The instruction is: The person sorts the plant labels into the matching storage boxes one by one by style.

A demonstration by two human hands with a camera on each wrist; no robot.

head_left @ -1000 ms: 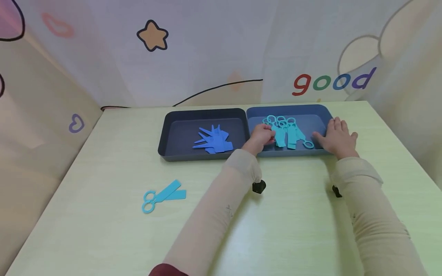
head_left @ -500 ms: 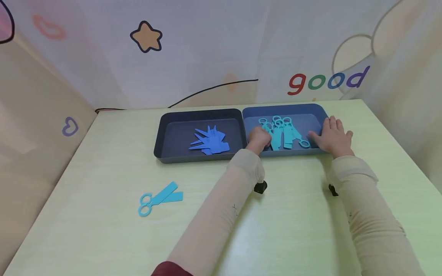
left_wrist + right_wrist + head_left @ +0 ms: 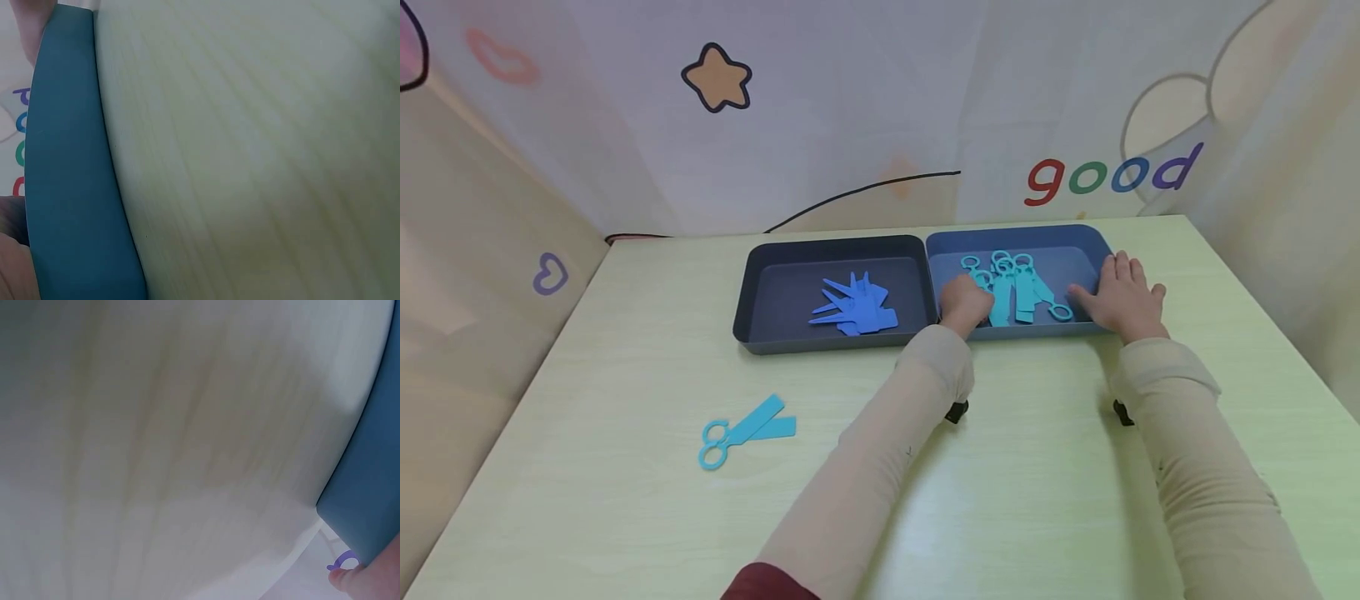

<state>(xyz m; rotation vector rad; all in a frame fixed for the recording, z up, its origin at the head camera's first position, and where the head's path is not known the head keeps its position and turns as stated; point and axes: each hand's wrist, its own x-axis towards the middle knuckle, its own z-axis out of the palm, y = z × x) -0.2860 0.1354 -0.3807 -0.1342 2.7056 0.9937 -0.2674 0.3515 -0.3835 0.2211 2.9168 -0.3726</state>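
Note:
In the head view, my left hand point(image 3: 966, 302) is inside the blue tray point(image 3: 1086, 242) at its left end. Its fingers are curled down over a pair of teal scissors point(image 3: 971, 262), whose finger rings show past the knuckles; the fingertips are hidden. Several more teal scissors point(image 3: 1025, 300) lie overlapped beside it. My right hand point(image 3: 1126, 300) rests with spread fingers on the tray's right rim. In the left wrist view the tray's outer wall point(image 3: 75, 162) hides most of the left hand point(image 3: 14, 269).
A black tray point(image 3: 760, 287) with several blue pointed flat pieces point(image 3: 865, 312) stands directly left of the blue tray. Another pair of teal scissors point(image 3: 747, 429) lies spread on the table point(image 3: 625, 375) at front left. A printed curtain point(image 3: 850, 100) hangs behind.
My left hand has curled over the leftmost teal scissors, which have shifted left, apart from the pile. The right hand stays on the rim. The head view has shifted slightly.

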